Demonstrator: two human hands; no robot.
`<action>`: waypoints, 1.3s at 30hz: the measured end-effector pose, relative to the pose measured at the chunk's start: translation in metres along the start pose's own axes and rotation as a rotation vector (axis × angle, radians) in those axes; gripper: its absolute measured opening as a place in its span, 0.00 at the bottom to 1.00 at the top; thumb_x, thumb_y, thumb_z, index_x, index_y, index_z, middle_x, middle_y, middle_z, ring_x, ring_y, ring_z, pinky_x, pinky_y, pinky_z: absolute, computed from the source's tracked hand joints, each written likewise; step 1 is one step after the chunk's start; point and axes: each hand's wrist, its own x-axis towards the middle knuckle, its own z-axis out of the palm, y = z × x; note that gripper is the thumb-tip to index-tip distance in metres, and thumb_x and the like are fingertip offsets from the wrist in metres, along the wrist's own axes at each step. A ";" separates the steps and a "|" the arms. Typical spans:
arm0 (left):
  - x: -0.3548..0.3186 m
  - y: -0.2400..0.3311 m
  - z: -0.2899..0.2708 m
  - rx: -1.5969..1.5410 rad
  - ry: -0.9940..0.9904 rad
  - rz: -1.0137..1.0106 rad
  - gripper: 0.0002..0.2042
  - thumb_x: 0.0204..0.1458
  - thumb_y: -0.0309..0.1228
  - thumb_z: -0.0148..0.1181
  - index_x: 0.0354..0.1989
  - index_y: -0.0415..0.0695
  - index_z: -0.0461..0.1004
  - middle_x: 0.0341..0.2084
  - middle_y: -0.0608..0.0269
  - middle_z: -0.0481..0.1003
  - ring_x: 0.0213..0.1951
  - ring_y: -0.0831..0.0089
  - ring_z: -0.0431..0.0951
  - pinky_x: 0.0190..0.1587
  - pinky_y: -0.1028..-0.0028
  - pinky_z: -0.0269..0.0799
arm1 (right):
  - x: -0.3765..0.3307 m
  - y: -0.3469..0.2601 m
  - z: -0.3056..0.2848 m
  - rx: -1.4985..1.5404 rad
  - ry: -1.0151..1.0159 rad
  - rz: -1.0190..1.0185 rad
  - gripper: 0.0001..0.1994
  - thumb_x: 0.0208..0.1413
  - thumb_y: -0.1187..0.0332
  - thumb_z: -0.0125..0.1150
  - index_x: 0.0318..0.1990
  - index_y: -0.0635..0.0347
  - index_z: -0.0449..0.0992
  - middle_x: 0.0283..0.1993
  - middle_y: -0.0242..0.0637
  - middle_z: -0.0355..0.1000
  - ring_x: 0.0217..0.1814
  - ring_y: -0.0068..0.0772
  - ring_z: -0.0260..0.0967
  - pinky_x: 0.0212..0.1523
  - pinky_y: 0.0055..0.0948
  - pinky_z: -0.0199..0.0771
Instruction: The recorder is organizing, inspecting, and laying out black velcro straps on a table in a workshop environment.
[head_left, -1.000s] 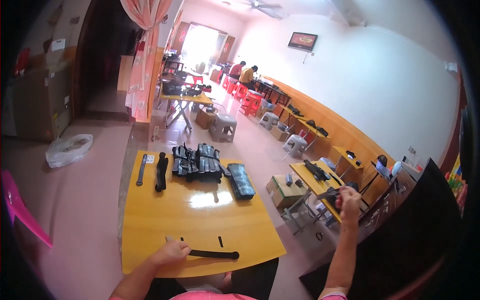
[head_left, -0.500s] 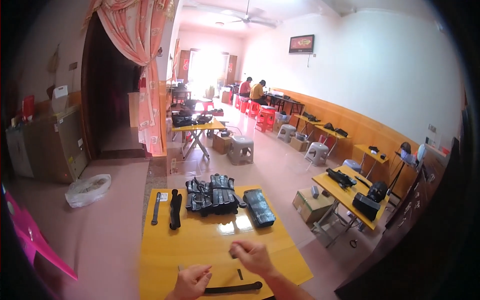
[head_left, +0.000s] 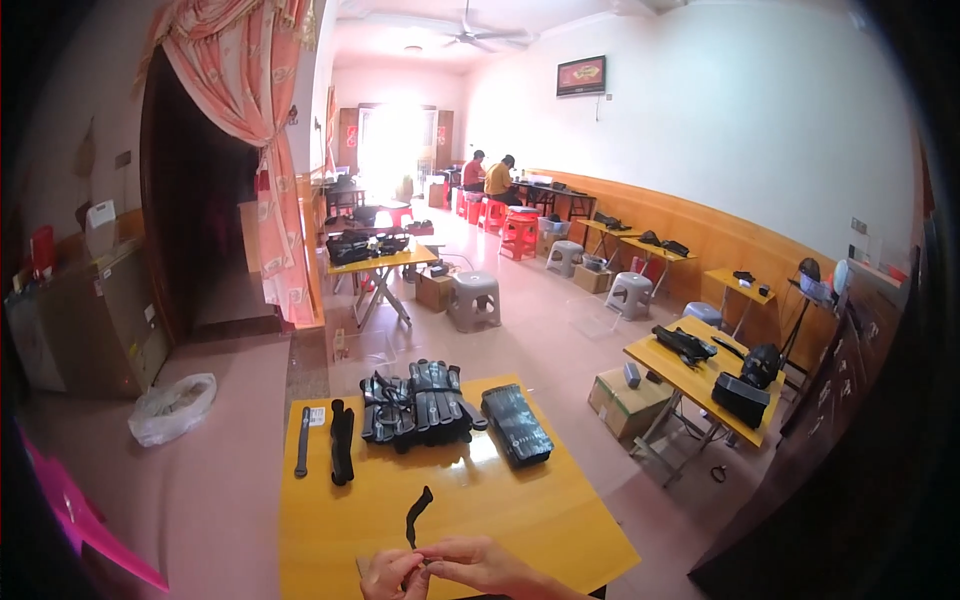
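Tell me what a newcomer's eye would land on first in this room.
First, the two hands at the bottom edge, left hand and right hand, pinching a black strap that curls up over the yellow table. Behind it, at the table's far edge, lies a heap of black straps beside a flat black pack. At upper left hangs a pink curtain.

My left hand (head_left: pixel 388 575) and right hand (head_left: pixel 478 562) meet at the bottom edge of the view, knuckles up, fingers curled inward and fingertips pinched together. The left sits slightly lower and closer to me; the right reaches across to touch it. My forearms run out of sight below the frame.
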 end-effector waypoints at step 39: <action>-0.017 -0.008 -0.001 0.037 -0.044 -0.015 0.10 0.49 0.19 0.58 0.41 0.35 0.74 0.36 0.50 0.74 0.32 0.62 0.76 0.34 0.70 0.72 | -0.014 0.028 0.018 0.339 0.128 0.419 0.09 0.59 0.69 0.53 0.40 0.66 0.74 0.32 0.28 0.71 0.33 0.15 0.66 0.33 0.16 0.67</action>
